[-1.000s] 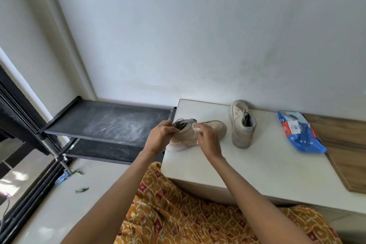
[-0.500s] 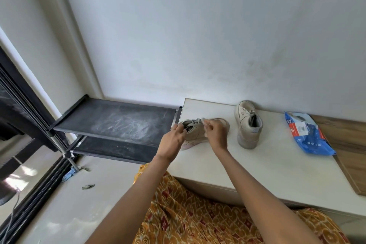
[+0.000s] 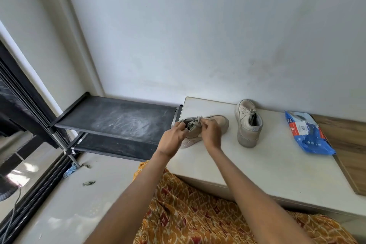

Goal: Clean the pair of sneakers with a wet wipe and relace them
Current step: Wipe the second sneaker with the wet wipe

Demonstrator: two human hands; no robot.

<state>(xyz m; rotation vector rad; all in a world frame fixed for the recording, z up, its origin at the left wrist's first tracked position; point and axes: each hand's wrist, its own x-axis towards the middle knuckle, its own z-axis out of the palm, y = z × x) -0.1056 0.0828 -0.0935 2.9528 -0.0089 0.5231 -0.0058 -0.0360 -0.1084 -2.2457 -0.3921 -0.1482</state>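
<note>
Head view shows a dusty black rack (image 3: 116, 121) at left, then the near sneaker (image 3: 215, 125) lying at the white bench's (image 3: 257, 166) left end, the left hand (image 3: 172, 138) and right hand (image 3: 212, 134) each pinched shut on its pale lace (image 3: 195, 122). The lace looks limp and light, best taken near its ends, while the shoe seems soft yet steady. Rightward, the second sneaker (image 3: 248, 125) and the blue wipe pack (image 3: 307, 134) stand apart, blocking nothing.

The hands hide the near sneaker's (image 3: 215, 124) middle, and the wipes pack's (image 3: 309, 134) print is unreadable.
</note>
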